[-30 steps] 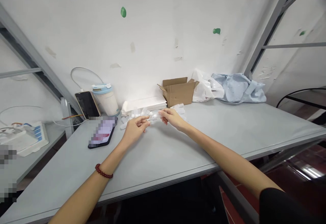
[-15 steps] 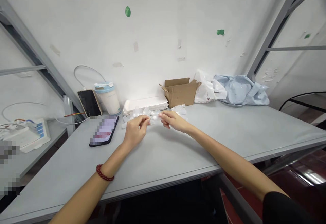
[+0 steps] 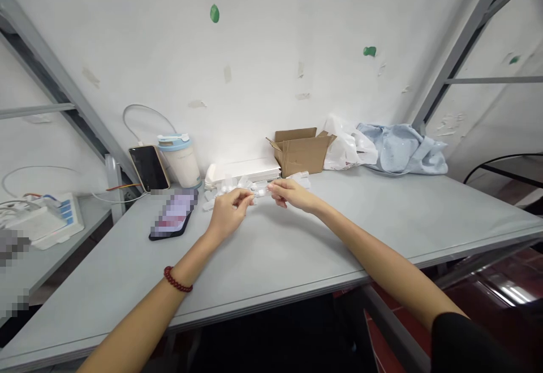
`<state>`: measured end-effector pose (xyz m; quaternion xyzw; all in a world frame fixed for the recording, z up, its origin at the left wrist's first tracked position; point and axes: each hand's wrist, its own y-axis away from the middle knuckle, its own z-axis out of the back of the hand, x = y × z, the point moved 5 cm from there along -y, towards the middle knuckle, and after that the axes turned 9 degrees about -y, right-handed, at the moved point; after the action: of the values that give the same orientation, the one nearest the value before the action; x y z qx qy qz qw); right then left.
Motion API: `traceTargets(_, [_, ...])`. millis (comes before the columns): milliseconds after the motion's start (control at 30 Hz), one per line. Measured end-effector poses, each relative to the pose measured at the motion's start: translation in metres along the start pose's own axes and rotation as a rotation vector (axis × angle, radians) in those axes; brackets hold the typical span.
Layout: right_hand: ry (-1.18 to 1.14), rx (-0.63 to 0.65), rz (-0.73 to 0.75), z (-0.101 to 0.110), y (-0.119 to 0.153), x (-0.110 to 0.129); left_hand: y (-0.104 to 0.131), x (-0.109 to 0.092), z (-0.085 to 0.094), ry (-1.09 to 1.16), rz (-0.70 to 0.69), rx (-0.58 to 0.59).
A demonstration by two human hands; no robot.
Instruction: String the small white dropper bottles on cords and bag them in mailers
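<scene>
Thumb and fingers of my left hand (image 3: 231,210) are pinched together over the grey table (image 3: 288,254); a red bead bracelet (image 3: 177,280) circles that wrist. My right hand (image 3: 293,195) is pinched too, a short gap away. Between the two sets of fingertips shows a small clear-white piece (image 3: 261,191), too small and pale to name, and it seems to be held from both sides. Behind the hands lies a loose heap of small translucent plastic pieces (image 3: 229,183), partly covered by the fingers.
Against the wall stand a white stack (image 3: 246,169), an open cardboard box (image 3: 306,155), a white plastic bag (image 3: 348,146) and light blue cloth (image 3: 401,148). To the left are a lidded cup (image 3: 181,161), a leaning phone (image 3: 149,168), a lit phone (image 3: 176,215) and a power strip (image 3: 70,220).
Both hands keep their pinch and have moved slightly, staying close together around the small piece. The camera view has tilted a little; the other objects stay put.
</scene>
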<state>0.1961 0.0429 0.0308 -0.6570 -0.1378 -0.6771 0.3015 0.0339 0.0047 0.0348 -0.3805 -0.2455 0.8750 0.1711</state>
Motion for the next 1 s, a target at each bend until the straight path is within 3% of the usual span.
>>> traceTargets(100, [-0.002,-0.006,0.003,0.009,-0.001,0.002,-0.003,0.012,-0.006,0.125,0.102,0.065])
traceTargets(233, [-0.008,0.003,0.003,0.010,-0.001,0.003,-0.003,0.015,-0.009,0.142,0.124,0.098])
traceTargets(500, [0.024,0.020,-0.020,0.000,0.000,-0.005,0.007,-0.004,-0.009,-0.041,-0.019,0.066])
traceTargets(700, [0.197,-0.056,-0.004,-0.005,0.004,0.006,0.004,-0.003,-0.007,-0.101,-0.057,0.036])
traceTargets(800, [0.293,-0.108,0.004,0.007,-0.001,0.001,-0.005,0.007,-0.003,-0.137,-0.057,0.006])
traceTargets(900, [0.581,-0.303,0.041,0.034,-0.005,-0.004,-0.010,0.020,-0.001,-0.277,-0.094,-0.036])
traceTargets(1000, [0.826,-0.384,-0.003,0.053,-0.006,-0.007,-0.010,0.029,-0.002,-0.428,-0.139,-0.048])
